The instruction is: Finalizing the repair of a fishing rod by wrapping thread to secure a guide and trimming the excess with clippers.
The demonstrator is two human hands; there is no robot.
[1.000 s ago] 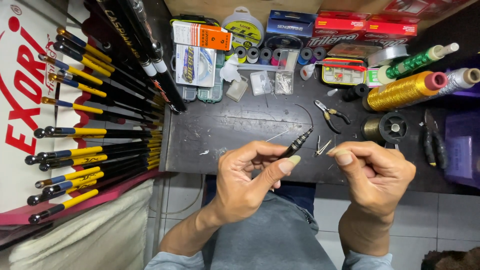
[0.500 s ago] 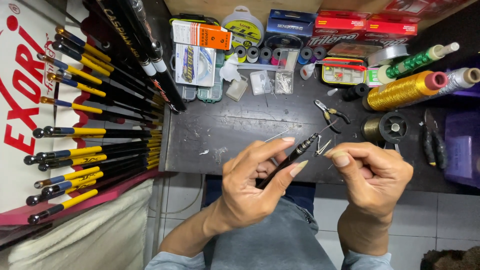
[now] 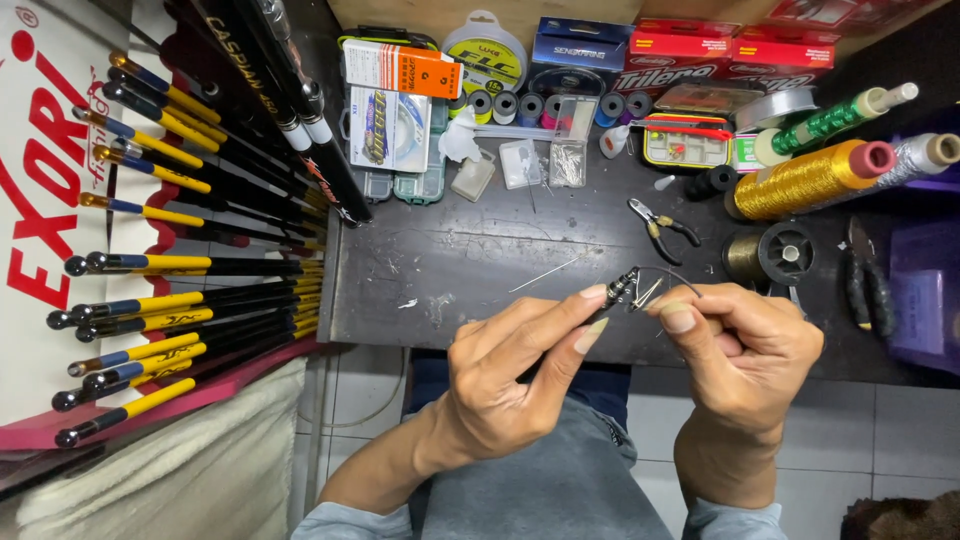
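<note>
Fingers (image 3: 590,315) of the left hand (image 3: 500,390) pinch a thin dark rod tip (image 3: 612,296), now brought close to the right hand (image 3: 745,350).
A second ago the 2 hands were apart; here the right hand's fingers, closed on a small wire guide (image 3: 655,290), meet the tip just above the dark surface (image 3: 450,270), near the pliers (image 3: 660,225).

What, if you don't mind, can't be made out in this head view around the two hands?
- Dark rod: its lower length is hidden under the left hand.
- Wire piece: too thin to tell how the right hand grips it.
- Purple box: cut off by the right edge.
</note>
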